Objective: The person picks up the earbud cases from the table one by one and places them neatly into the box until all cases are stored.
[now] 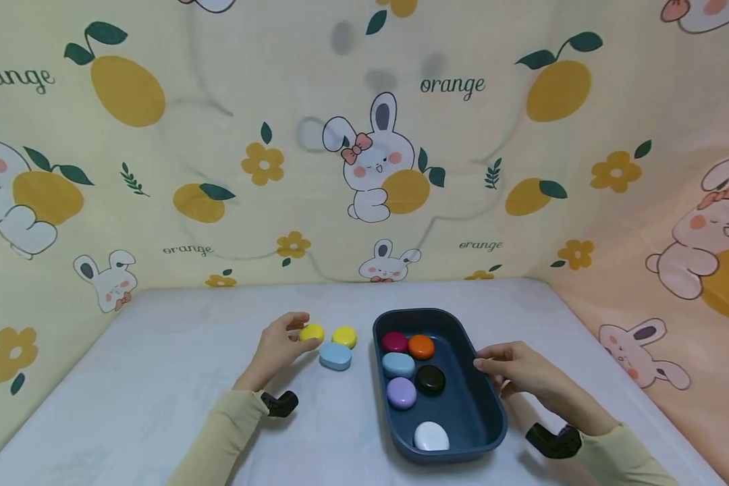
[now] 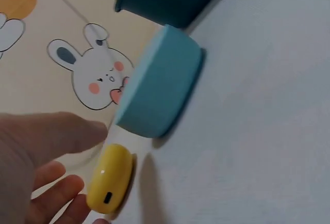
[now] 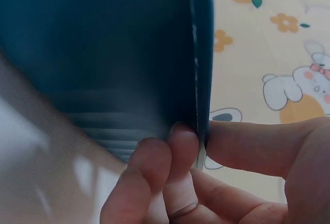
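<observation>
My left hand [image 1: 277, 349] reaches around a glossy yellow round piece [image 1: 311, 333], its thumb and fingers spread on either side. In the left wrist view this yellow piece [image 2: 111, 177], with a small black mark on its side, sits on the table between the thumb [image 2: 77, 133] and the fingers. Close by are a second yellow round piece [image 1: 344, 337] and a light blue oval block [image 1: 335, 356]. My right hand [image 1: 522, 368] pinches the right rim of a dark blue tray [image 1: 492, 405]. In the right wrist view its thumb and fingertips [image 3: 183, 141] grip the tray wall [image 3: 202, 53] from both sides.
Inside the tray lie a maroon piece [image 1: 394, 342], an orange piece [image 1: 421, 347], a light blue piece [image 1: 398, 365], a black piece [image 1: 430, 380], a lilac piece [image 1: 401, 393] and a white piece [image 1: 431, 437]. A printed cloth [image 1: 267, 81] hangs behind the white table [image 1: 176, 351].
</observation>
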Demonstrator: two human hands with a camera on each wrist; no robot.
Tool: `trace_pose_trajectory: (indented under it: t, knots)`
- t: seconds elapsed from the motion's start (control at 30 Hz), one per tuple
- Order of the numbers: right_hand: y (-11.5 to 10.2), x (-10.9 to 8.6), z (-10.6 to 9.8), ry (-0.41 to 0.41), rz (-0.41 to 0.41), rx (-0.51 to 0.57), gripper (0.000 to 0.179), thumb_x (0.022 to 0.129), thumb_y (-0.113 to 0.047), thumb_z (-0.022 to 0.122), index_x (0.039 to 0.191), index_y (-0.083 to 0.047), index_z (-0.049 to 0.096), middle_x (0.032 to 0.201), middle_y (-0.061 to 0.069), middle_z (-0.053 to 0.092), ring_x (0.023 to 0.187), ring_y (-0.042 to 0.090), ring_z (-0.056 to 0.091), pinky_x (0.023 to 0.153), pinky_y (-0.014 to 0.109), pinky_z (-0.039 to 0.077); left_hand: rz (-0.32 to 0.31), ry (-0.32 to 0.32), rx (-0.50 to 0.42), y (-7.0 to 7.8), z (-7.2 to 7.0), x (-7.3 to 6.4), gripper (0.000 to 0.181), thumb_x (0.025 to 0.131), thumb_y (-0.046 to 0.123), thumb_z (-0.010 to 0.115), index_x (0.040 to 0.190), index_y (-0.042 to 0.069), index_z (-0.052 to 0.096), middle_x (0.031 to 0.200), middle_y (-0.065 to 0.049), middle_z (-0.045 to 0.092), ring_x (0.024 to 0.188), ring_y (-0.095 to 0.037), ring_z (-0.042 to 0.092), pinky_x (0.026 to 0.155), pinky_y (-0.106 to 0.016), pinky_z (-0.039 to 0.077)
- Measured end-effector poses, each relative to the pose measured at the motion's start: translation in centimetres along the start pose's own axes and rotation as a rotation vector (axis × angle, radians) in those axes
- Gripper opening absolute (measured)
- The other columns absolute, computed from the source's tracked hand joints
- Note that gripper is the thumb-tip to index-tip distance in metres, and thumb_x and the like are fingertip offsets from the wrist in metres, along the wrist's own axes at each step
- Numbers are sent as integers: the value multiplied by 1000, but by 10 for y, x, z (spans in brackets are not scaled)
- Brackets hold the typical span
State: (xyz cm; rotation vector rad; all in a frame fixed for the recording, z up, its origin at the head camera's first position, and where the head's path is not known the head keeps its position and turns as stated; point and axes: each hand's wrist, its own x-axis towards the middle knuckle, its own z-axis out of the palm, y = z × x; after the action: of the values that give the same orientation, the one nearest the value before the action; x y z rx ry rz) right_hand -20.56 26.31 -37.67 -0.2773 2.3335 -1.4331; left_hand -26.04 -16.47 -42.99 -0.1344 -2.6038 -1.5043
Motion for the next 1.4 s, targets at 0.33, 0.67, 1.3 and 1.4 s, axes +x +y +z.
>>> trace_pose_trajectory:
  t: [0.33, 0.67, 1.3, 1.4]
  knots:
    - [-2, 0, 2, 5, 15, 10, 39, 98, -23, 61, 121, 9, 61, 72, 6, 57, 67, 22, 56, 58, 33, 51, -22, 5, 59, -7, 3, 0, 58, 79, 8, 82, 130, -4, 56, 127, -17, 59, 115, -31, 57, 96, -41, 49]
    - [-4, -1, 2, -8, -8, 2, 40, 100, -22, 59, 123, 11, 60, 73, 6, 56, 68, 23, 55, 57, 32, 51, -57, 2, 76, -6, 8, -1, 59, 80, 12, 81, 131, -2, 56, 127, -14, 59, 116, -30, 54, 99, -43, 46]
    - [-2, -1, 3, -3, -6, 15, 38, 99, -22, 60, 121, 10, 62, 73, 6, 57, 66, 21, 55, 57, 32, 51, -36, 24, 90, -4, 10, -4, 54, 82, 13, 79, 128, -2, 56, 122, -15, 60, 114, -31, 54, 99, -46, 45]
    - [-2, -1, 2, 1, -12, 10, 38, 99, -22, 60, 120, 9, 62, 72, 6, 58, 66, 21, 56, 57, 33, 52, -40, 29, 90, -4, 12, -4, 53, 81, 13, 80, 127, -1, 57, 121, -14, 60, 113, -29, 54, 98, -45, 46]
